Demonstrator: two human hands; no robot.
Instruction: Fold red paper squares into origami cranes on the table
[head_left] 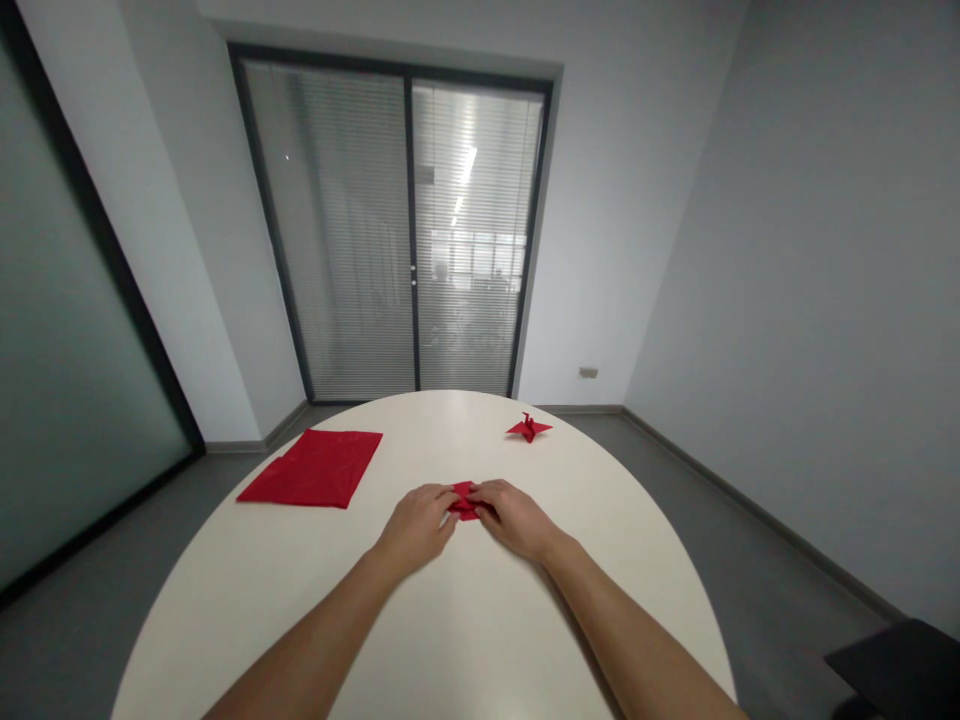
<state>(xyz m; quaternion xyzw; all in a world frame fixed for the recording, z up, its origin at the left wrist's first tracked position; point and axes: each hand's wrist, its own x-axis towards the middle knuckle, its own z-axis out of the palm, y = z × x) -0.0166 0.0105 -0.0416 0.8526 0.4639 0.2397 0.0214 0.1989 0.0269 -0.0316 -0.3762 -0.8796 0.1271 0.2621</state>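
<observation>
Between my two hands, near the middle of the round table, lies a small folded piece of red paper (466, 508). My left hand (421, 522) grips its left side, fingers curled over it and thumb at the near edge. On the right side, my right hand (515, 517) holds the paper with bent fingers and thumb. The fingers cover part of the folds. Beyond my right hand stands a finished red origami crane (529, 429) with its wings spread. To the left lie flat red paper sheets (319, 470), seemingly stacked.
The white round table (465, 640) has a curved edge on both sides and at the back. A dark object (904, 665), perhaps a chair, is at the lower right. Glass doors with blinds (337, 250) stand behind the table.
</observation>
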